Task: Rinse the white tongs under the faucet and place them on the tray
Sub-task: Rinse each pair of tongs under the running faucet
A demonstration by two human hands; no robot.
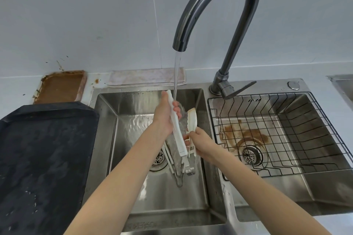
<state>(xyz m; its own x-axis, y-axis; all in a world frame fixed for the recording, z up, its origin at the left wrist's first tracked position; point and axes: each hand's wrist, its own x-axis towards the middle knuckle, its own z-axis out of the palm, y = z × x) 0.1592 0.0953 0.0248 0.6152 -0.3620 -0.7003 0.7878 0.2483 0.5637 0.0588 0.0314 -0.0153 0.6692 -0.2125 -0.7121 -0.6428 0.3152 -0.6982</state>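
The white tongs (178,135) are held over the left sink basin (107,120), their two arms spread apart and pointing up. My left hand (165,116) grips the left arm near its tip. My right hand (198,142) pinches the right arm, whose tip looks stained brown. Water runs from the dark curved faucet (219,5) and strikes the tongs between the arms. The black tray (44,158) lies on the counter at the left.
More utensils lie at the bottom of the left basin near its drain (158,159). The right basin holds a black wire basket (286,129) and a brown stain. A dirty brown tray (61,87) and a folded cloth (147,77) sit behind.
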